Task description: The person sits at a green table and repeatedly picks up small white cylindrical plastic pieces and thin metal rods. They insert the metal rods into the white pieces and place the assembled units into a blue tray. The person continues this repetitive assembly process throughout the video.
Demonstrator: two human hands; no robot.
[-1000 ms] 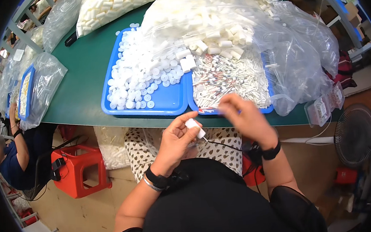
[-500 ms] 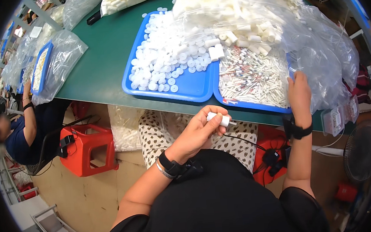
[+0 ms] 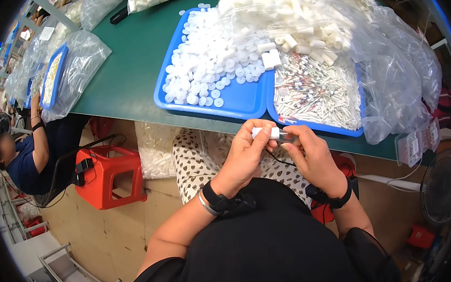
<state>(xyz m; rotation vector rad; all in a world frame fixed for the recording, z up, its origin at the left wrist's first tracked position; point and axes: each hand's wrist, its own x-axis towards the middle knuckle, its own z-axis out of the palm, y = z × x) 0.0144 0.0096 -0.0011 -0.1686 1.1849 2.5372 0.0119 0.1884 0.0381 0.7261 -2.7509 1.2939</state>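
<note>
In front of my body, my left hand (image 3: 245, 152) is closed around a small white cylinder (image 3: 272, 132), gripped between thumb and fingers. My right hand (image 3: 312, 154) meets it from the right, its thumb and forefinger pinching a small clear, greyish piece (image 3: 288, 136) at the cylinder's right end. Whether that piece fits over the end or only touches it is hidden by the fingers. Just beyond both hands lies a blue tray (image 3: 317, 125) of thin white sticks, some with red and dark parts. Left of it, another blue tray (image 3: 238, 104) holds translucent white discs.
A large clear bag of white foam-like cylinders (image 3: 279, 9) slumps over both trays. Crumpled plastic (image 3: 390, 85) lies to the right. A fan (image 3: 443, 187) stands at the right. Red stools (image 3: 109, 176) are below the green table (image 3: 130, 69); another person (image 3: 26, 162) sits at far left.
My right hand has come from the right tray's edge to my left hand, now with a clear piece in its fingers. My left hand still holds the white cylinder. The view has shifted slightly.
</note>
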